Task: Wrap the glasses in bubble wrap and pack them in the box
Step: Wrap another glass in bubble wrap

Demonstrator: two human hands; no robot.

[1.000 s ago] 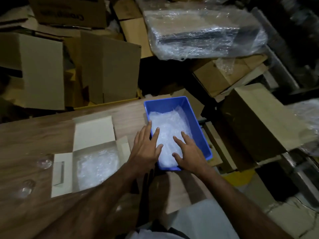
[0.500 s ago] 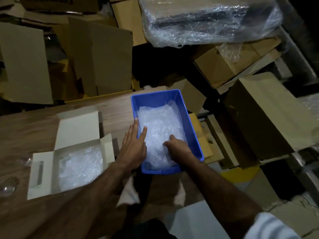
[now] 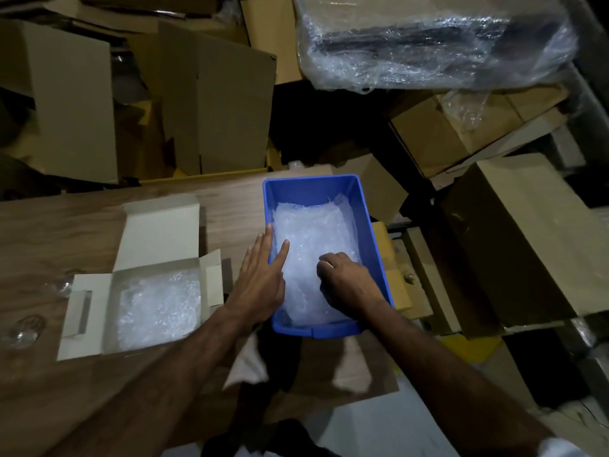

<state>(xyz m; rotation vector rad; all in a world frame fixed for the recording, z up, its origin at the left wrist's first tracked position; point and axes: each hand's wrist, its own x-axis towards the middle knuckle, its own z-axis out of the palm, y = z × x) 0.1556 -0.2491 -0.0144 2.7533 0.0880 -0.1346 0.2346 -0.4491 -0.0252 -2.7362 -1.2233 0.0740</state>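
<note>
- Since the earlier frames the right hand (image 3: 346, 285) has gone from lying flat on the bubble wrap (image 3: 313, 245) to curling its fingers down into it, near the front of the blue plastic bin (image 3: 375, 239); the left hand (image 3: 260, 275) has stayed at the bin's left wall.
- Left grip: fingers straight, holding nothing, palm resting over the bin's left rim with the index fingertip on the wrap.
- Right grip: fingers bent under and dug into the sheets; it seems to be pinching a layer, though the fingertips are hidden, so I cannot tell how much is caught.
- Glasses: two clear ones, faint and hard to read, sit on the counter (image 3: 59, 225) at the far left, one just beside the left flap of the box (image 3: 79, 311) at (image 3: 64, 287), another nearer the edge at (image 3: 24, 329). Both are unwrapped, well apart from the hands.
- The white cardboard box lies open to the left of the bin, already lined or partly filled with bubble wrap (image 3: 158, 305); whether a wrapped glass is inside cannot be seen.
- Step in hand, as I judge it: pulling a fresh sheet from the bin.
- Risks:
  - several sheets may cling together and come up as a wad, since the pinch is blind;
  - the light bin, standing near the counter's front edge, may slide or lift if the left hand lets off;
  - the clear glasses are nearly invisible in this dim light, so a sweeping left forearm could knock one off the counter.
</note>
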